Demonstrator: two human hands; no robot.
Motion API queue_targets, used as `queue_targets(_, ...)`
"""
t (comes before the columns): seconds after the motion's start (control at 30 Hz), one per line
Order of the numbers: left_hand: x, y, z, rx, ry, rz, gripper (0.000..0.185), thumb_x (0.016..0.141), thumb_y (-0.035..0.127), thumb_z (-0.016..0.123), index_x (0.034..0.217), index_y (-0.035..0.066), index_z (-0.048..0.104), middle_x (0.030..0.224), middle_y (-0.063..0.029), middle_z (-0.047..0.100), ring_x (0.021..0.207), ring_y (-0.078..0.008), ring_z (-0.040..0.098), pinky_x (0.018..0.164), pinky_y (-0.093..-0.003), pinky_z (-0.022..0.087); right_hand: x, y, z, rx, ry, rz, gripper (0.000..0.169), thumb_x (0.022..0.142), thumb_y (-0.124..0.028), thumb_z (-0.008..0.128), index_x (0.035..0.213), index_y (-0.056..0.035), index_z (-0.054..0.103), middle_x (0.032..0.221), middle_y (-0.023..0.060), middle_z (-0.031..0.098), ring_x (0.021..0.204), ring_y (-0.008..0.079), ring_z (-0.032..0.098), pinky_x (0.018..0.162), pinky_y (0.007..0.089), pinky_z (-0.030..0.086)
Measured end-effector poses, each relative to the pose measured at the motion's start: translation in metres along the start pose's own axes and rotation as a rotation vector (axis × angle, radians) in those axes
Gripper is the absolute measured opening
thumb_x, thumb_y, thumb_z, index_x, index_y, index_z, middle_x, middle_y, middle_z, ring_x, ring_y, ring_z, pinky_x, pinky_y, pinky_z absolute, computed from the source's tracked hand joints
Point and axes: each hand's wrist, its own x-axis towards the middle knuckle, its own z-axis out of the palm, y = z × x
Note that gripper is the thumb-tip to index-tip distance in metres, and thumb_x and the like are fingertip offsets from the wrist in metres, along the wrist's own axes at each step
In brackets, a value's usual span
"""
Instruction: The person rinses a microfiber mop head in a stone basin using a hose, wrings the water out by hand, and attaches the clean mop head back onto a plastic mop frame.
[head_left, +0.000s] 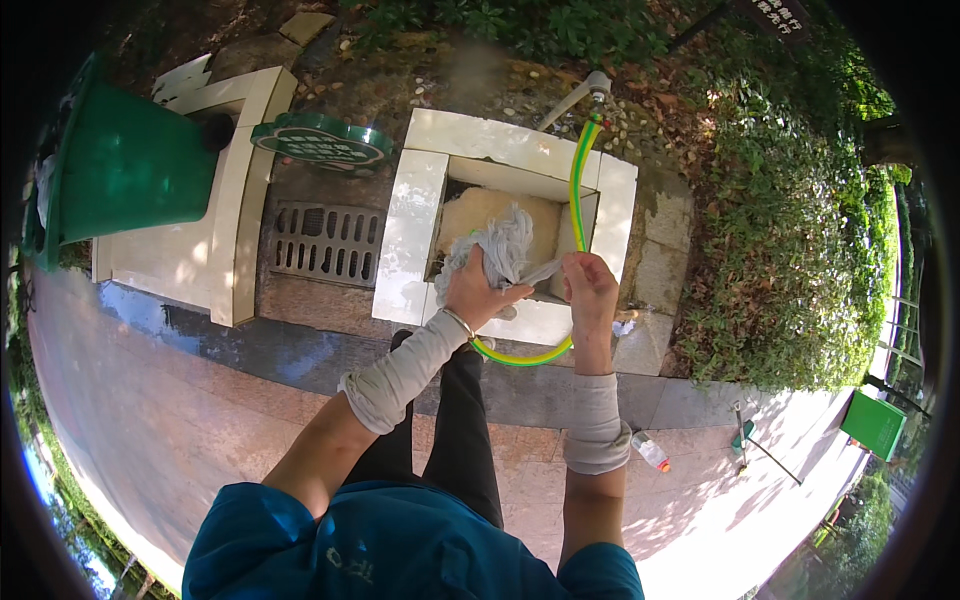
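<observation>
My left hand (480, 291) grips a bunched grey string mop head (506, 244) over a square basin with a pale tiled rim (427, 133). To its right, my right hand (591, 279) pinches a few strands drawn out sideways from the bunch. A yellow and green hose (577, 176) runs from a tap (598, 86) down past my right hand and loops below the basin's near rim toward my left wrist. Where the hose ends I cannot tell. Part of the basin floor is hidden behind the mop strands.
Left of the basin lie a metal drain grate (326, 241), a green oval sign (322, 142) and a large green bin (139, 161). A plastic bottle (649, 451) lies on the paving at right. Low hedge plants (795, 262) border the right side.
</observation>
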Motion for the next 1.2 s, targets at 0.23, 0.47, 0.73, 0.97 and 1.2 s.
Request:
queue_targets(0.23, 0.006, 0.004, 0.000, -0.139, -0.151, 0.065, 0.077, 0.057, 0.037, 0.076, 0.112, -0.005, 0.040, 0.101, -0.0183, 0.057, 0.092, -0.0291, 0.057, 0.080, -0.0345, 0.044, -0.002, -0.082, -0.014, 0.447, 0.095, -0.129, 0.015, 0.085, -0.019, 0.053, 0.085, -0.0044, 0.054, 0.071, 0.0011, 0.053, 0.056, 0.0071, 0.045, 0.048, 0.0198, 0.035)
queue_targets(0.47, 0.001, -0.008, -0.003, -0.618, -0.293, -0.091, 0.064, 0.069, 0.016, 0.071, 0.120, 0.000, 0.037, 0.115, -0.0094, 0.049, 0.101, -0.0169, 0.051, 0.084, -0.0293, 0.042, 0.032, -0.073, -0.075, 0.000, -0.062, -0.135, 0.023, 0.085, -0.029, 0.051, 0.084, -0.0059, 0.054, 0.090, 0.0063, 0.055, 0.074, 0.0154, 0.056, 0.055, 0.0240, 0.040)
queue_targets(0.73, 0.007, 0.009, -0.007, -1.042, -0.125, -0.244, 0.037, 0.080, 0.008, 0.058, 0.115, 0.004, 0.046, 0.107, -0.0037, 0.055, 0.097, -0.0124, 0.052, 0.084, -0.0278, 0.041, -0.067, 0.093, -0.021, 0.335, -0.218, 0.580, 0.042, 0.082, -0.043, 0.044, 0.095, -0.0041, 0.051, 0.091, 0.0100, 0.057, 0.079, 0.0180, 0.058, 0.065, 0.0299, 0.046)
queue_targets(0.97, -0.042, 0.011, -0.001, -0.755, -0.026, -0.085, 0.045, 0.079, -0.001, 0.056, 0.120, 0.000, 0.038, 0.113, -0.0067, 0.051, 0.104, -0.0144, 0.049, 0.089, -0.0266, 0.039, -0.063, 0.051, 0.074, 1.335, -0.219, 0.495, 0.074, 0.081, -0.065, 0.029, 0.121, -0.0044, 0.040, 0.117, 0.0113, 0.048, 0.104, 0.0229, 0.049, 0.083, 0.0379, 0.043)
queue_targets(1.2, 0.000, 0.011, -0.011, -0.615, 0.123, 0.015, 0.045, 0.074, 0.003, 0.064, 0.113, -0.002, 0.040, 0.107, -0.0092, 0.054, 0.095, -0.0164, 0.053, 0.081, -0.0276, 0.043, -0.052, 0.079, 0.012, -0.205, -0.245, 0.286, 0.066, 0.075, -0.034, 0.064, 0.123, 0.0004, 0.034, 0.118, 0.0180, 0.045, 0.109, 0.0266, 0.046, 0.087, 0.0385, 0.040)
